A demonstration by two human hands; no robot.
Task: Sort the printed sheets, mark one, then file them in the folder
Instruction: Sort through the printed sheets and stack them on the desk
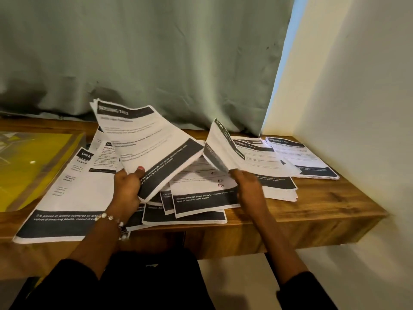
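2 hands are working the paper here. Left hand [127, 186] is gripping a thick bundle of printed sheets [147, 144] by its lower edge, thumb on top, holding it tilted up above the wooden desk [324, 204]. Right hand [245, 186] is pinching the bottom corner of a smaller batch [221, 148], peeling it away toward the right. Loose pages [201, 198] are lying fanned underneath, overlapping and askew, while 2 sorted stacks [290, 157] are sitting by the wall on the right. Over on the left, the yellow folder [33, 162] is waiting, well apart from the hands. Sorting looks unfinished. Risk now: that heavy bundle is drooping from 1 edge, so sheets could be slipping out, and the front pages are overhanging the desk lip, ready to slide off.
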